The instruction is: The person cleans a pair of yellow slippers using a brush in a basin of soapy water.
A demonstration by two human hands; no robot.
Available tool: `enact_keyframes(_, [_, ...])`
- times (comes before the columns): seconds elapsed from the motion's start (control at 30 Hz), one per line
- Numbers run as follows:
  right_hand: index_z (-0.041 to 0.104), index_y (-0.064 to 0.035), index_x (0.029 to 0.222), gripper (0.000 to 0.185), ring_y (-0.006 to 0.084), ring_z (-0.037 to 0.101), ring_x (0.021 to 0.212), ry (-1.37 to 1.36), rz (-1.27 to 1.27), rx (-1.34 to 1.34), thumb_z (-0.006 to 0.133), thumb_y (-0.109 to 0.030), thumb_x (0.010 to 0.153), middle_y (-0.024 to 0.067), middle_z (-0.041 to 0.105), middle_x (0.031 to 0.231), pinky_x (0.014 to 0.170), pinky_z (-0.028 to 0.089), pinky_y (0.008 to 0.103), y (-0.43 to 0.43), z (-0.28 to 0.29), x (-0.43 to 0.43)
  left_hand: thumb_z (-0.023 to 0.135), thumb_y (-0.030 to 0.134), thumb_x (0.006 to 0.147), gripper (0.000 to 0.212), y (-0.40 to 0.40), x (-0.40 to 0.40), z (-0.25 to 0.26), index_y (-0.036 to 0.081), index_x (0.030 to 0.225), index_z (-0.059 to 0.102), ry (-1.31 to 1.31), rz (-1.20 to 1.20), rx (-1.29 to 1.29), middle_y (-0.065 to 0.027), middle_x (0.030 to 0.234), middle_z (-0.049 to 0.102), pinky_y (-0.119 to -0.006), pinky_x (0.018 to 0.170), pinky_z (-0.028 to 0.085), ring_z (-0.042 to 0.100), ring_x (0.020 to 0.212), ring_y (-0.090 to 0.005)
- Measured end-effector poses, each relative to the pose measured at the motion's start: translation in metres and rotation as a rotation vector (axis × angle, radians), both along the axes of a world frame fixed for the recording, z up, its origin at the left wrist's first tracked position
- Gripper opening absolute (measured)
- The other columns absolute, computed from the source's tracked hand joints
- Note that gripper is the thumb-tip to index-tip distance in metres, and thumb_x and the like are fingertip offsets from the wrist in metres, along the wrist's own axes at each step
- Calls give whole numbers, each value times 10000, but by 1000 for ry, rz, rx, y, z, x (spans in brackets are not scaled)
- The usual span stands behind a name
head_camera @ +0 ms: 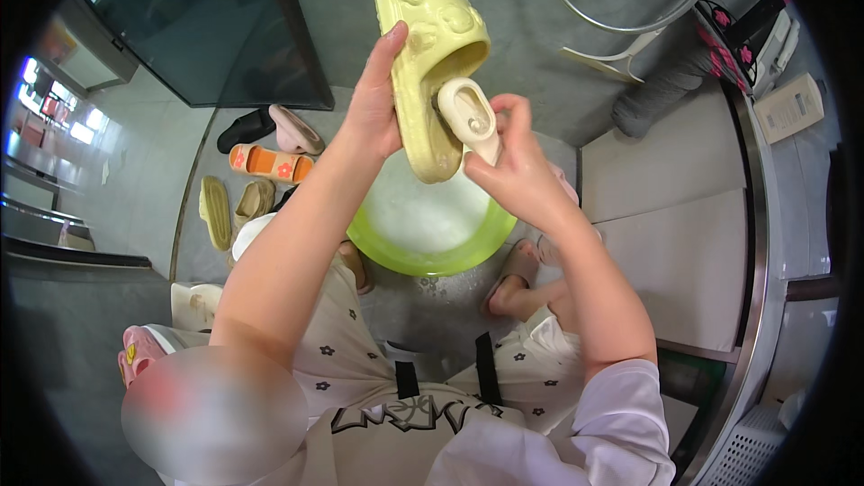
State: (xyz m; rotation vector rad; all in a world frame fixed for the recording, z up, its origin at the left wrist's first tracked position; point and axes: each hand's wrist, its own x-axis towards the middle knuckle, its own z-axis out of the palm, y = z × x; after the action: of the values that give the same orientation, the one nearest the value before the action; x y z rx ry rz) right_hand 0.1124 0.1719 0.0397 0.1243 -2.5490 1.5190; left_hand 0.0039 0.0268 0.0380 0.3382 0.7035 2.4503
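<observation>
My left hand [380, 94] grips a yellow molded slide sandal [432, 34] by its side, with the thumb along the strap edge. White suds lie on the sandal's upper. In my right hand [523, 162] is the handle of a cream plastic scrub brush [469, 115], whose dark bristle side faces the footbed near the strap opening. Most of the bristles are hidden. Below both hands a bright green basin [432, 263] stands on the floor, holding cloudy, foamy liquid.
Left of the basin lie a black shoe [246, 129], a pink shoe [295, 129], an orange flowered slide [270, 163] and a yellow slide [214, 212]. A glass door panel [202, 20] stands at upper left, a cabinet [675, 250] at right. Water drops wet the floor.
</observation>
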Motion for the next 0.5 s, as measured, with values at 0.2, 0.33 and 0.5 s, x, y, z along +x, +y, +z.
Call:
enact_keyframes(0.2, [374, -15, 1313, 462, 280, 591, 1013, 152, 21, -108, 520, -204, 917, 200, 587, 1131, 868, 440, 364, 7, -3, -3, 541, 477, 847, 595, -3, -3, -1, 43, 1245, 456, 40, -33, 73, -125, 1157, 568, -386, 931, 453, 563, 1054, -245])
enact_keyframes(0.33, [406, -11, 1328, 465, 345, 595, 962, 66, 3, 106, 465, -272, 948, 223, 573, 1128, 828, 449, 360, -1, 0, 3, 524, 539, 839, 660, -4, -7, -6, 37, 1258, 435, 126, -2, 78, -133, 1175, 552, -398, 938, 450, 556, 1070, -258])
enact_keyframes(0.5, [408, 15, 1319, 468, 355, 594, 860, 205, -58, 223, 485, -235, 930, 225, 579, 1019, 770, 458, 379, -7, -5, 14, 502, 620, 823, 742, -11, -11, 4, 31, 1265, 422, 163, 93, 103, -143, 1171, 546, -406, 908, 474, 564, 1058, -271])
